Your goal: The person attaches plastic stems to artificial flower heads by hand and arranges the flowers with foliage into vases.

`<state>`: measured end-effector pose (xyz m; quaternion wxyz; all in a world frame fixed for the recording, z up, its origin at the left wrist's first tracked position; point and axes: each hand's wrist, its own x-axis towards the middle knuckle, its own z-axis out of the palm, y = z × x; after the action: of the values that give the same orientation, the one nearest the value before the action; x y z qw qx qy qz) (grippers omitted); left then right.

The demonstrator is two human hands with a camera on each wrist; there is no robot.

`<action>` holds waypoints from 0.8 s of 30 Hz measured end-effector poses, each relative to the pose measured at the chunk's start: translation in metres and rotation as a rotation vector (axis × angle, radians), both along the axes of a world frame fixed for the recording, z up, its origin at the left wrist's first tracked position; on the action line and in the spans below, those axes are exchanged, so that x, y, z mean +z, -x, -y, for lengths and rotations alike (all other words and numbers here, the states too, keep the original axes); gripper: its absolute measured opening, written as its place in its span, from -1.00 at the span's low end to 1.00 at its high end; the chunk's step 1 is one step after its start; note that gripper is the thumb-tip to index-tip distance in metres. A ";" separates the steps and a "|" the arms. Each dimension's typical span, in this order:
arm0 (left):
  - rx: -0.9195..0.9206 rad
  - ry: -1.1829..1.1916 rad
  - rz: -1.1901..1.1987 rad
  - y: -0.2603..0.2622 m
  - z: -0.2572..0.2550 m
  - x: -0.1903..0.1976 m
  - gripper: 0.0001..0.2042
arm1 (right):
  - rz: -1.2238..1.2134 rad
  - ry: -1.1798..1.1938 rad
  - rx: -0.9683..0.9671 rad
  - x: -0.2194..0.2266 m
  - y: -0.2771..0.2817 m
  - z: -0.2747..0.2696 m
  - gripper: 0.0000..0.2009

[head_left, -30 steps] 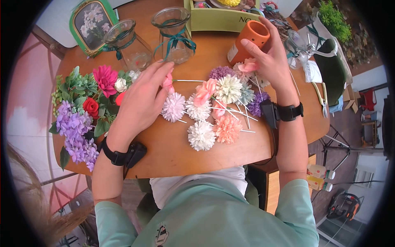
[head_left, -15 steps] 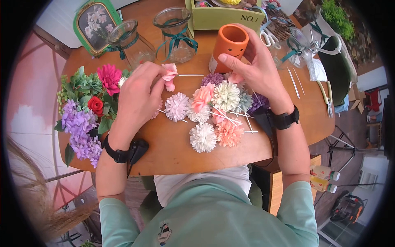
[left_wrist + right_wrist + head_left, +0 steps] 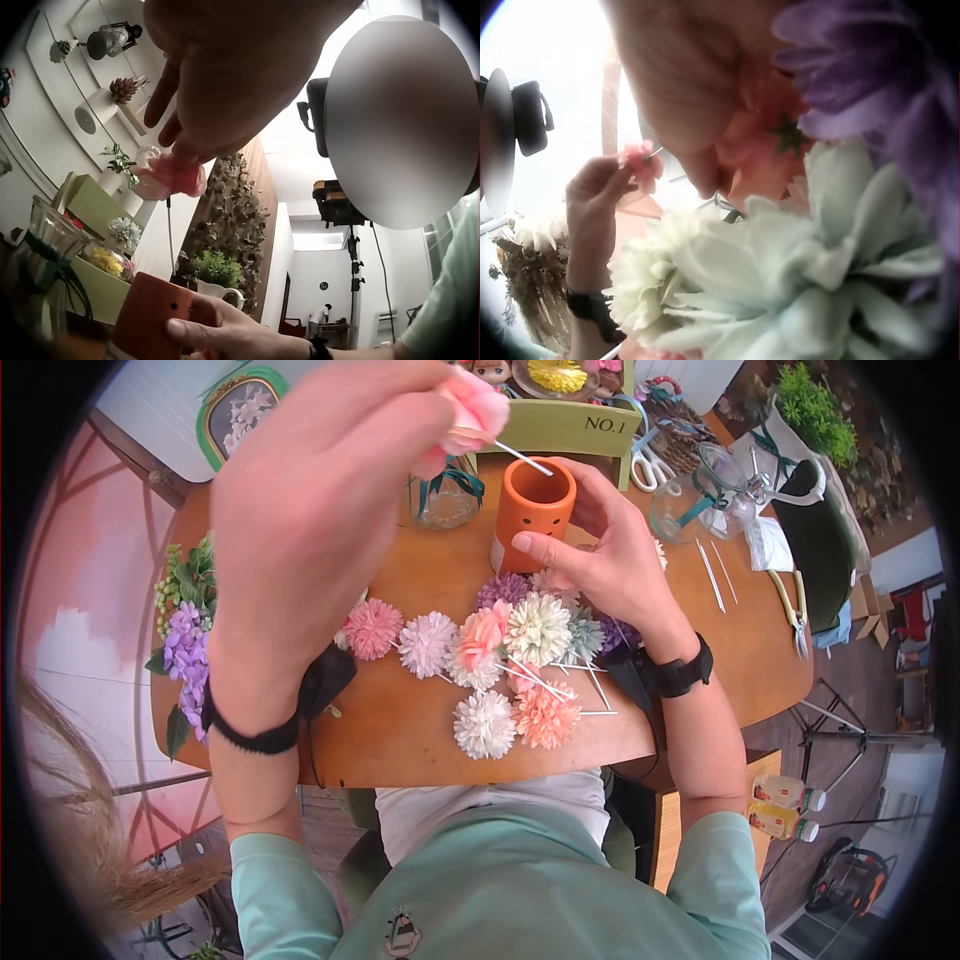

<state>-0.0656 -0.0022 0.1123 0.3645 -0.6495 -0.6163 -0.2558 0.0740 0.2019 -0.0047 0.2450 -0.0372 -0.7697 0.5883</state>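
Note:
The left hand pinches a pink flower by its head, raised above the table; its white stem slants down to the mouth of an orange smiley-faced cup. In the left wrist view the stem tip is near the rim of the cup. The right hand grips the cup from its right side, thumb across the front. Below the cup lie a purple flower, a cream flower, a white flower and a peach flower.
Behind stand a glass vase with a teal ribbon and a green box. At the right are a glass jar, white scissors, loose white stems and pliers. Purple flowers with greenery lie left.
The left hand has risen and moved toward the cup with the pink flower, its stem now at the cup's mouth. The right hand has brought the cup left and lower.

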 end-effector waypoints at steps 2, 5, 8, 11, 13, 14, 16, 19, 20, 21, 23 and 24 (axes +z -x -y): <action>0.006 0.096 -0.211 -0.004 -0.012 0.005 -0.73 | -0.017 -0.032 -0.005 0.000 -0.003 -0.002 -0.27; 0.078 0.087 0.024 0.004 0.003 -0.009 -0.81 | -0.102 -0.248 -0.140 0.001 -0.014 -0.023 -0.31; 0.132 0.277 0.331 0.014 0.035 -0.007 -0.85 | 0.021 -0.078 -0.192 0.025 -0.036 -0.044 -0.46; 0.250 0.609 0.498 0.021 0.035 -0.012 -0.86 | 0.354 -0.375 -0.085 0.032 -0.047 -0.055 -0.56; 0.309 0.782 0.458 0.029 0.027 -0.022 -0.85 | 0.244 -0.429 0.127 0.023 -0.048 -0.053 -0.60; 0.361 0.859 0.444 0.033 0.021 -0.030 -0.84 | 0.177 -0.484 0.136 0.018 -0.045 -0.054 -0.62; 0.392 0.830 0.418 0.030 0.021 -0.043 -0.80 | 0.251 -0.449 0.022 0.025 -0.047 -0.053 -0.65; 0.344 0.714 0.416 0.027 0.024 -0.046 -0.80 | 0.311 -0.358 -0.166 0.026 -0.049 -0.062 -0.71; 0.344 0.709 0.421 0.026 0.023 -0.045 -0.80 | 0.460 -0.408 -0.185 0.029 -0.050 -0.064 -0.70; 0.288 0.775 0.442 0.024 0.020 -0.043 -0.81 | 0.609 -0.455 -0.206 0.032 -0.050 -0.062 -0.68; 0.230 0.845 0.462 0.017 0.012 -0.043 -0.82 | 0.573 -0.492 -0.220 0.026 -0.040 -0.046 -0.63; 0.169 0.840 0.490 0.012 0.007 -0.044 -0.83 | 0.560 -0.508 -0.221 0.024 -0.038 -0.037 -0.61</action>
<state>-0.0778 -0.0092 0.0685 -0.0652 -0.6086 -0.7845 -0.0999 0.1117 0.2389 0.0194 0.0887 -0.2168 -0.9193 0.3162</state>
